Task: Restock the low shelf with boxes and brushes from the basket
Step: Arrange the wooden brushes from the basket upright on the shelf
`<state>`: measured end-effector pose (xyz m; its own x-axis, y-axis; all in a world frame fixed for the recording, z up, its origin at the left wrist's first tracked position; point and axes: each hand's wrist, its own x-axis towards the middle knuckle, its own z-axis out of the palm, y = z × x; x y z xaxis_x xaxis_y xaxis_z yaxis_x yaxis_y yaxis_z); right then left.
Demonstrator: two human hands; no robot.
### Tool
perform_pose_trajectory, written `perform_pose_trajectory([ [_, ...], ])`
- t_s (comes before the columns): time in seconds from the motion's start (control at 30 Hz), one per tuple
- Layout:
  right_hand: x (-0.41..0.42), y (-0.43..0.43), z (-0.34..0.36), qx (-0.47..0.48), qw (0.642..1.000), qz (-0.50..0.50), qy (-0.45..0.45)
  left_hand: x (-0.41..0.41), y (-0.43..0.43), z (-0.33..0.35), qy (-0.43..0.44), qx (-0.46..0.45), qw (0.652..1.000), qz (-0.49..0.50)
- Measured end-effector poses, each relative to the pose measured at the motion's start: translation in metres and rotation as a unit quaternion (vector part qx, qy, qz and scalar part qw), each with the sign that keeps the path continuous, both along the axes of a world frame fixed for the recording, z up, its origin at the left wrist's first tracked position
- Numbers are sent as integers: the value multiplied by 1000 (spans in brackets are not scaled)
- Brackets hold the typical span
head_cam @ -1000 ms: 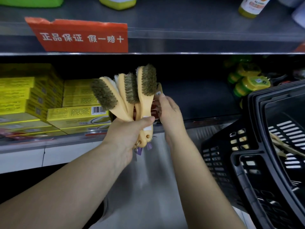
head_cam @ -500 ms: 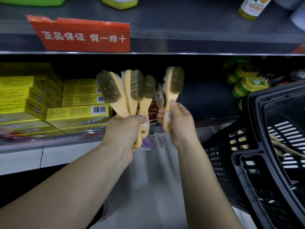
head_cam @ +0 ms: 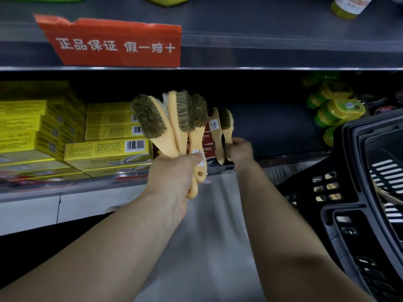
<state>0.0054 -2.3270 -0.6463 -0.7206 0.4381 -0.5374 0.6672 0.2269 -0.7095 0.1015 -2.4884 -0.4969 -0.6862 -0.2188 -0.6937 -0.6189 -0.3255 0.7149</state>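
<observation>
Yellow boxes (head_cam: pixel 102 149) stacked at shelf's left. Left hand (head_cam: pixel 174 171) clenched round three fanned brushes (head_cam: pixel 174 125), loosely bunched, liable to slip. Right hand (head_cam: pixel 238 149) pinching one brush (head_cam: pixel 226 127) upright against another on the low shelf (head_cam: pixel 283 159); could topple once released. Basket (head_cam: pixel 349 192) at right.

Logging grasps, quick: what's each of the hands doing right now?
Left hand: closed on a bunch of three brushes.
Right hand: closed on a single brush at the low shelf.
</observation>
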Motion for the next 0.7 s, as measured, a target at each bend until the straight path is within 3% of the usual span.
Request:
perform_pose_trajectory([
  [0.13,1,1,1,58,998,-4,-3,-2,4,-2,-7,-1,1000,-12],
  [0.2,8,-6,18,51,996,-24,68,-2,3,-3,-6,-1,1000,-20],
  [0.3,37,-23,60,-132,978,19,159,-3,4,-4,-10,4,1000,-27],
  [0.4,72,-35,92,-278,942,140,127,-4,6,-3,-5,4,1000,-26],
  [0.6,95,-29,107,-396,903,123,113,2,11,-8,-11,-9,995,-98],
  [0.7,87,-22,104,-417,898,85,111,-1,9,-3,-32,28,996,-73],
])
